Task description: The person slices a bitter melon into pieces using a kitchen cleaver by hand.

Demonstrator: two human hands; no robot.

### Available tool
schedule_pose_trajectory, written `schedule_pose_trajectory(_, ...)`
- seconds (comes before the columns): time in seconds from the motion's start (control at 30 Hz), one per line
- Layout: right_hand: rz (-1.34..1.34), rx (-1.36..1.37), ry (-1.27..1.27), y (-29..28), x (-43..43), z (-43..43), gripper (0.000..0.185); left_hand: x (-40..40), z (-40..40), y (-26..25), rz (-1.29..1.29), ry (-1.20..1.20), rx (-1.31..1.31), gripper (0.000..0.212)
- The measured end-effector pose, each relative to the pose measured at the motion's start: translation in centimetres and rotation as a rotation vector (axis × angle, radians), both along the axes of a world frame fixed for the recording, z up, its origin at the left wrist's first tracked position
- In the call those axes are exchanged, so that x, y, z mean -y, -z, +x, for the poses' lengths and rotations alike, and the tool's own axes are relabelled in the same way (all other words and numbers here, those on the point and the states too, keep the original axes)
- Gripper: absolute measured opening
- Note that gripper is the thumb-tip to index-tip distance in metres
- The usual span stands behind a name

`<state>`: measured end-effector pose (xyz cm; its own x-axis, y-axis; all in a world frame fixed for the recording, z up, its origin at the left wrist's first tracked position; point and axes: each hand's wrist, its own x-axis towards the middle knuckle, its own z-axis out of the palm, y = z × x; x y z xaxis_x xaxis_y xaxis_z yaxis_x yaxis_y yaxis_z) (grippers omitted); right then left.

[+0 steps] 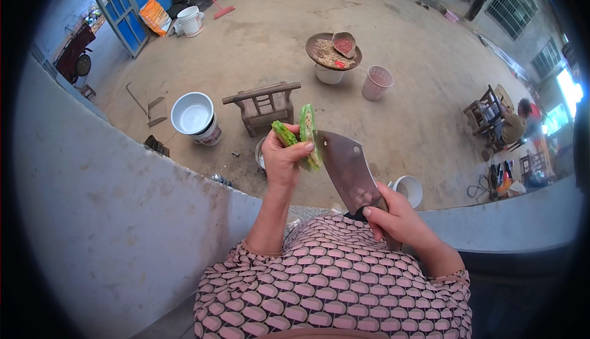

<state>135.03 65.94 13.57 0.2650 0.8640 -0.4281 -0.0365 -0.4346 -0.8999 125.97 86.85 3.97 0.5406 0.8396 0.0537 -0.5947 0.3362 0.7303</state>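
Observation:
Two long pieces of a bitter melon or similar green gourd are in my left hand (284, 159). The right-hand piece (308, 129) turns its cut face up and shows pale seeds and pith inside. Bumpy green skin covers the other piece (284, 134), which leans to the left. My right hand (401, 217) grips the wooden handle of a broad cleaver (348, 168). Its blade points up and left, and its tip end touches or nearly touches the seeded piece beside my left thumb. Part of the gourd is hidden behind my left fingers.
Beyond my hands stand a wooden chair (267, 104), a white basin (191, 113) on a bucket, and a round tray (318, 53) of shelled pieces. A pink bin (378, 83) and a white bucket (409, 190) are at right. A wall (138, 210) rises at left. A person (512, 122) sits far right.

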Motion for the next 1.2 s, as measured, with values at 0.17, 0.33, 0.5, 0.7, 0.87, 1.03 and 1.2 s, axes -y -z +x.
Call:
schedule_pose_trajectory(0.17,0.047,-0.354,0.064,0.4,0.1,1.3,0.043,-0.7,-0.2,1.1,-0.092,0.087,0.065,0.035)
schedule_pose_trajectory(0.33,0.089,-0.589,0.101,1.1,0.4,1.8,0.033,-0.8,0.2,1.3,-0.265,0.202,0.188,0.035)
schedule_pose_trajectory(0.5,0.023,-0.171,0.023,0.5,0.4,1.1,0.031,-0.8,0.5,0.9,-0.199,0.229,0.132,0.043)
schedule_pose_trajectory(0.7,-0.028,-0.013,-0.010,-0.7,0.9,0.8,0.034,-2.0,-0.2,2.5,-0.144,0.272,0.152,0.047)
schedule_pose_trajectory(0.87,-0.003,-0.159,0.040,-1.4,1.7,1.0,0.035,-2.6,-0.7,2.2,-0.320,0.328,0.233,0.044)
schedule_pose_trajectory(1.03,0.018,0.009,0.029,-1.5,1.1,0.5,0.036,-2.2,-0.5,2.0,-0.354,0.340,0.249,0.040)
schedule_pose_trajectory(1.2,-0.003,0.055,-0.020,-1.5,0.4,0.4,0.037,-2.2,-0.4,2.6,-0.238,0.324,0.230,0.041)
